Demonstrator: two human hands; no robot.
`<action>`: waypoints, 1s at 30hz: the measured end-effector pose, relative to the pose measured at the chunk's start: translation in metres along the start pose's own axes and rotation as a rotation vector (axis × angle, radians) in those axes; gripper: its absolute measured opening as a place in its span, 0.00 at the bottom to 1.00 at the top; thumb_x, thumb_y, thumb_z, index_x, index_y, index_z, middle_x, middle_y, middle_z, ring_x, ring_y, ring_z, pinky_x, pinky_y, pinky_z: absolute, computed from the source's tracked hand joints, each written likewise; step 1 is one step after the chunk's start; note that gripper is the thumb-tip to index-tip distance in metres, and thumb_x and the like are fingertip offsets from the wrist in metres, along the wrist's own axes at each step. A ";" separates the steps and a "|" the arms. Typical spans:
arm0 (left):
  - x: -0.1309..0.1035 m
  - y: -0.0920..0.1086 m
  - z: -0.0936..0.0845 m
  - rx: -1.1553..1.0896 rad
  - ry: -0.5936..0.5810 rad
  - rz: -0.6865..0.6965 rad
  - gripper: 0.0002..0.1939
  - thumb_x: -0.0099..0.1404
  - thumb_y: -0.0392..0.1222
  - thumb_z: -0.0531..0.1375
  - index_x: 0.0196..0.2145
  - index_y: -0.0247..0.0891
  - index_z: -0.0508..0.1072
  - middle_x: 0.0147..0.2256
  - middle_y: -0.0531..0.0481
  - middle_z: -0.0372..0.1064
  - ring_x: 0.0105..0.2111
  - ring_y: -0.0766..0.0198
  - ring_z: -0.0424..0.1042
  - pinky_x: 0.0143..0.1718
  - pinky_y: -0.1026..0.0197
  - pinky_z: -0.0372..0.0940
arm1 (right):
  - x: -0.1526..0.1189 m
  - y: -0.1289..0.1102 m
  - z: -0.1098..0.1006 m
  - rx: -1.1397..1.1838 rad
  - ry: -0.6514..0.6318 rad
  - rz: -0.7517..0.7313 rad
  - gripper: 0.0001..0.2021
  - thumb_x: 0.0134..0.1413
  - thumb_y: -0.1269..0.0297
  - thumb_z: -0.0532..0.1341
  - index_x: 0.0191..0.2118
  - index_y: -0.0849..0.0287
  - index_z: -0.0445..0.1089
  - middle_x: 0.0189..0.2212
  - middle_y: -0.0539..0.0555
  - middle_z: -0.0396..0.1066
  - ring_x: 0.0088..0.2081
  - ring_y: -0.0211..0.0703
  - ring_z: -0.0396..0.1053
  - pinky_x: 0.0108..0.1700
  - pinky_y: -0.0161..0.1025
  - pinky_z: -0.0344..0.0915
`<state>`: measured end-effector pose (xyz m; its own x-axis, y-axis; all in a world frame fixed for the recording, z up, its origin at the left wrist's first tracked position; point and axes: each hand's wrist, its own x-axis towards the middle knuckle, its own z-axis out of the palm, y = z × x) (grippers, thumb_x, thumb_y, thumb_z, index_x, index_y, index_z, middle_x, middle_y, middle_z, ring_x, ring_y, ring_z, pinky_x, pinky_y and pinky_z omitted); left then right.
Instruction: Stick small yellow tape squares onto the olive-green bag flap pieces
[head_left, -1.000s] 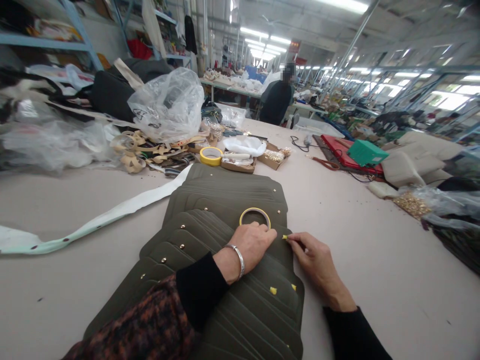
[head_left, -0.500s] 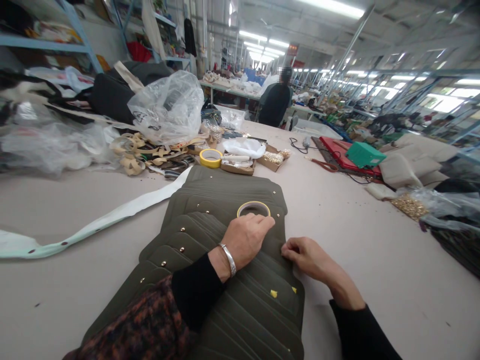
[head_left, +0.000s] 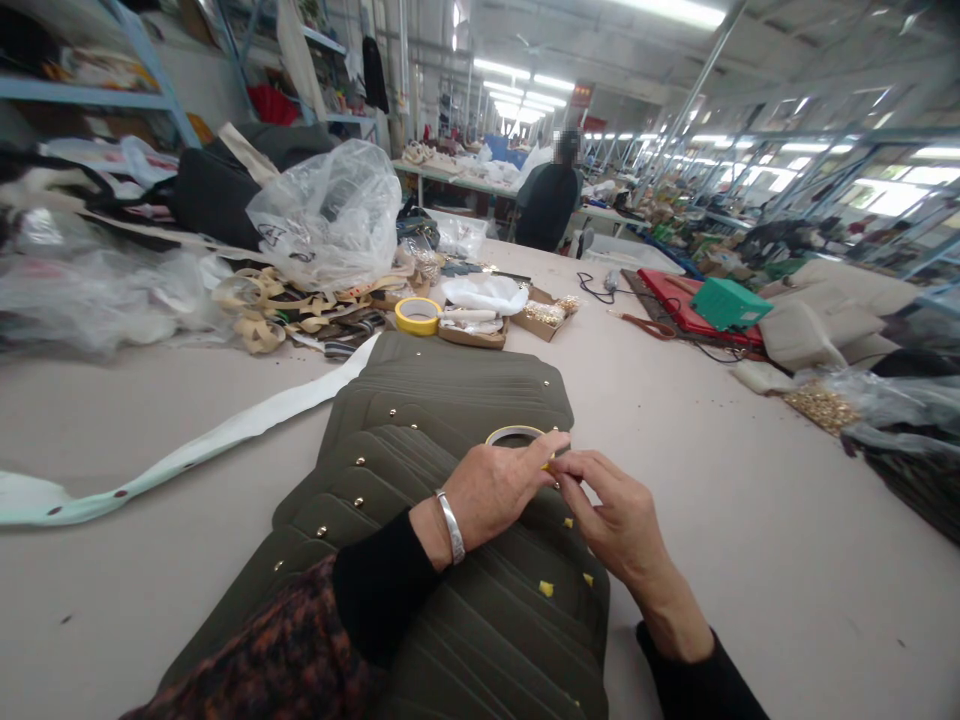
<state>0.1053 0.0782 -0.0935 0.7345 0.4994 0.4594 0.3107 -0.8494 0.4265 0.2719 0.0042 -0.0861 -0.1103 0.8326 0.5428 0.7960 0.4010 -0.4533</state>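
Observation:
Dark green layered panels (head_left: 450, 400) with small gold studs lie overlapped on the table. Above them my left hand (head_left: 499, 490), with a silver bracelet at the wrist, grips a roll of yellow tape (head_left: 514, 434). My right hand (head_left: 615, 505) meets it at the roll's right side, thumb and forefinger pinched on the tape's yellow edge. Small yellow tape pieces (head_left: 547, 589) stick to the panels below the hands, near their right edge.
Another yellow tape roll (head_left: 418, 316) sits beside a box of white items (head_left: 472, 338). Plastic bags (head_left: 330, 215) and straps are heaped at left. A green box (head_left: 729, 304) rests on a red case at right. A person (head_left: 551, 200) sits farther back.
My right hand has moved up and left from the panels' edge to the tape roll. The roll has shifted slightly right with my left hand. Another yellow piece now shows on the panels.

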 end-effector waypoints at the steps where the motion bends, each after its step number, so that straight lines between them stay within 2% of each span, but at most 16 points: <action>1: 0.000 0.000 0.000 0.000 -0.007 -0.006 0.20 0.71 0.40 0.51 0.58 0.39 0.54 0.41 0.50 0.74 0.40 0.64 0.75 0.39 0.64 0.69 | 0.000 0.000 0.001 -0.017 0.002 -0.015 0.09 0.59 0.72 0.54 0.38 0.56 0.70 0.34 0.54 0.73 0.37 0.41 0.71 0.41 0.38 0.68; 8: 0.001 0.004 -0.003 -0.030 -0.074 -0.021 0.08 0.71 0.37 0.49 0.47 0.39 0.61 0.37 0.51 0.72 0.38 0.63 0.74 0.37 0.63 0.67 | -0.003 0.000 0.008 -0.142 0.115 -0.058 0.07 0.55 0.74 0.55 0.32 0.57 0.67 0.25 0.50 0.70 0.27 0.37 0.68 0.32 0.34 0.65; 12: 0.002 0.005 -0.003 0.026 -0.040 -0.056 0.05 0.71 0.39 0.50 0.40 0.40 0.64 0.35 0.53 0.72 0.35 0.63 0.73 0.33 0.64 0.65 | -0.005 -0.003 0.010 -0.172 0.159 -0.010 0.06 0.53 0.74 0.56 0.31 0.58 0.69 0.24 0.50 0.71 0.25 0.36 0.67 0.31 0.34 0.64; 14: 0.002 0.005 -0.001 0.062 -0.028 -0.045 0.06 0.70 0.39 0.50 0.37 0.39 0.65 0.33 0.53 0.71 0.33 0.64 0.72 0.32 0.64 0.64 | -0.005 -0.008 0.011 -0.116 0.166 0.121 0.06 0.53 0.71 0.57 0.31 0.58 0.71 0.24 0.50 0.72 0.24 0.36 0.68 0.30 0.34 0.65; 18: 0.001 0.005 0.002 0.105 0.027 -0.010 0.09 0.70 0.38 0.48 0.34 0.38 0.65 0.30 0.52 0.69 0.30 0.64 0.70 0.29 0.64 0.62 | -0.001 -0.014 0.013 0.182 0.133 0.504 0.07 0.52 0.63 0.60 0.29 0.59 0.73 0.20 0.49 0.72 0.20 0.37 0.67 0.24 0.33 0.64; 20: -0.001 0.006 0.003 0.096 0.071 -0.001 0.10 0.71 0.38 0.47 0.34 0.38 0.65 0.29 0.52 0.68 0.30 0.65 0.70 0.29 0.64 0.62 | 0.000 -0.010 0.013 0.274 0.150 0.625 0.08 0.50 0.60 0.61 0.29 0.60 0.73 0.17 0.49 0.70 0.19 0.37 0.67 0.22 0.33 0.63; 23: -0.002 0.008 0.004 0.102 0.095 0.007 0.10 0.72 0.39 0.46 0.35 0.38 0.65 0.30 0.53 0.68 0.30 0.65 0.69 0.30 0.64 0.61 | -0.002 0.011 0.009 0.353 0.185 0.766 0.11 0.46 0.57 0.63 0.26 0.61 0.71 0.16 0.48 0.69 0.19 0.37 0.66 0.24 0.34 0.64; 24: -0.002 0.008 0.004 0.127 0.074 0.001 0.10 0.72 0.39 0.47 0.35 0.38 0.65 0.30 0.53 0.68 0.30 0.65 0.69 0.30 0.64 0.61 | -0.005 0.019 0.007 0.402 0.151 0.806 0.13 0.45 0.55 0.64 0.25 0.61 0.71 0.16 0.48 0.68 0.19 0.37 0.66 0.24 0.34 0.64; 27: 0.000 0.005 0.005 0.263 -0.058 -0.035 0.07 0.71 0.38 0.49 0.37 0.39 0.65 0.30 0.52 0.69 0.31 0.63 0.68 0.30 0.62 0.61 | -0.016 0.042 0.003 0.510 -0.071 0.866 0.16 0.43 0.52 0.65 0.27 0.63 0.72 0.18 0.49 0.68 0.20 0.36 0.64 0.25 0.34 0.63; 30: 0.003 0.000 0.006 0.372 -0.186 -0.068 0.05 0.70 0.36 0.50 0.37 0.38 0.65 0.33 0.50 0.69 0.34 0.59 0.68 0.33 0.59 0.61 | -0.025 0.053 0.006 0.429 -0.181 0.828 0.16 0.46 0.52 0.64 0.31 0.63 0.74 0.20 0.49 0.68 0.21 0.36 0.63 0.24 0.33 0.60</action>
<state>0.1116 0.0786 -0.0969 0.7909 0.5457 0.2770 0.5334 -0.8366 0.1249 0.3132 0.0069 -0.1272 0.2717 0.9474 -0.1689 0.3800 -0.2669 -0.8856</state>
